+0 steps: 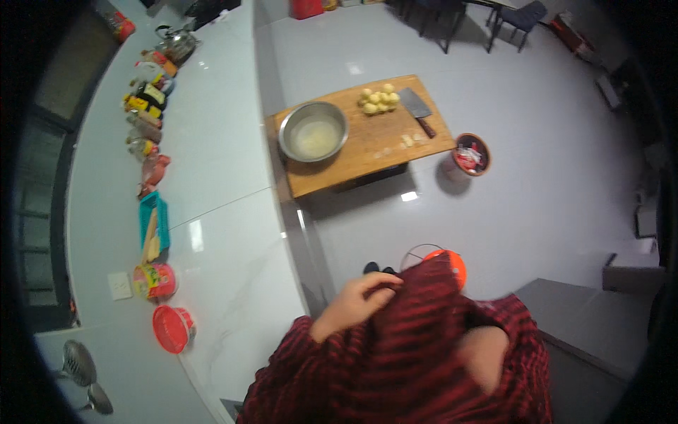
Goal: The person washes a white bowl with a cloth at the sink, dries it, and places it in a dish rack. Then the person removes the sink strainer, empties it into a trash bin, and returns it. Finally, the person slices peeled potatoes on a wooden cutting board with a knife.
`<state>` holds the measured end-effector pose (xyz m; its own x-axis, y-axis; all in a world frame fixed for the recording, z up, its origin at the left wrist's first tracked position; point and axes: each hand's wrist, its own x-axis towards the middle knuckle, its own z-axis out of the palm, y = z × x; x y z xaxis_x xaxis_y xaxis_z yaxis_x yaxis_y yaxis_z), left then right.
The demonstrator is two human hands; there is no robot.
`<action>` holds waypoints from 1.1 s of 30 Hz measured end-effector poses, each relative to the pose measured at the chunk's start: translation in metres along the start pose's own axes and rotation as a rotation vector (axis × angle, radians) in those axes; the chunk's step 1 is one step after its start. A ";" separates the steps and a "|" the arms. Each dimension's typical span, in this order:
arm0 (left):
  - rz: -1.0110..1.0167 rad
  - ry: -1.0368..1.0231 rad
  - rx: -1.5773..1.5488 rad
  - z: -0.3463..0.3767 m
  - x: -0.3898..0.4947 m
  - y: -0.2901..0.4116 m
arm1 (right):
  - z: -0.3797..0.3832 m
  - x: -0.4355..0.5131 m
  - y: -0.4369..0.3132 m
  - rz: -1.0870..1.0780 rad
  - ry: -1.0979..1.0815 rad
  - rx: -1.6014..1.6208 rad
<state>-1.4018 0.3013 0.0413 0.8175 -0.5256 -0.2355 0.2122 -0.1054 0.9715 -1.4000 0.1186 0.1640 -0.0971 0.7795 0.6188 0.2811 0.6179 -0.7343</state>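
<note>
My left hand [356, 303] is at the front of my red-and-black striped garment [413, 318], with finger and thumb closed on the cloth's edge. My right hand [483, 356] is blurred against the same garment below the cuff, and its fingers are hidden. Ahead, a wooden board [352, 151] carries a steel bowl [284, 132] holding cloudy liquid and pale pieces. A pile of peeled, potato-like pale yellow balls [378, 99] lies on the board's far side. Beside it rests a cleaver [416, 103] with a dark wooden handle. Small pale scraps [407, 140] lie near the front edge.
Bottles [151, 95], a kettle [179, 45], a teal basket [153, 222] and a red plastic tub [174, 328] line the white counter [233, 254]. On the floor stand a waste bin [486, 159] and an orange bucket [458, 270], partly covered by my garment. Grey boxes [582, 312] are at right.
</note>
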 end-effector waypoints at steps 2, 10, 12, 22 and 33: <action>-0.121 0.150 -0.151 -0.015 -0.002 -0.014 | -0.015 -0.009 0.014 0.289 0.063 0.251; -0.193 0.630 -0.097 -0.059 -0.018 -0.083 | -0.052 -0.149 0.117 1.463 1.194 0.178; -0.269 0.581 -0.021 -0.060 -0.011 -0.091 | -0.041 -0.197 0.117 1.599 1.231 0.226; -0.282 0.409 0.221 -0.040 0.102 -0.081 | 0.009 -0.386 0.179 2.019 0.577 -0.213; -0.780 0.241 0.210 -0.020 0.264 -0.235 | -0.089 -0.581 0.158 2.053 0.957 0.039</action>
<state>-1.2256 0.2041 -0.2501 0.5749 -0.0453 -0.8170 0.6787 -0.5314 0.5070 -1.2140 -0.2453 -0.2867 0.5463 -0.0918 -0.8325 -0.6433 -0.6825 -0.3469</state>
